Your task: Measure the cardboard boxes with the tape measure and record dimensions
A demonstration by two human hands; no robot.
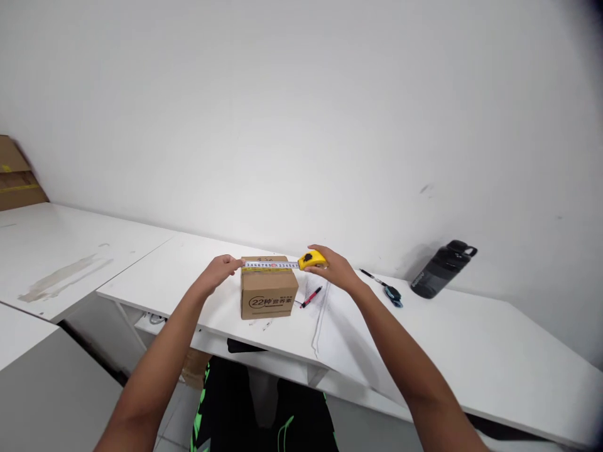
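Note:
A small brown cardboard box (269, 297) with printed black lettering stands on the white desk in front of me. Across its top lies the pulled-out blade of a yellow tape measure (313, 258), its numbers facing up. My right hand (333, 266) is closed around the yellow case, just beyond the box's right edge. At the box's left edge, my left hand (220, 271) pinches the free end of the blade. The fingertips of that hand partly cover the blade's tip.
Right of the box, a red-and-black pen (311, 297) rests on white paper (339, 333). Farther right are a black pen (371, 276), a small dark-blue object (392, 295) and a dark water bottle (440, 270). Larger cardboard boxes (19, 182) stand far left. A wall rises behind the desk (164, 270).

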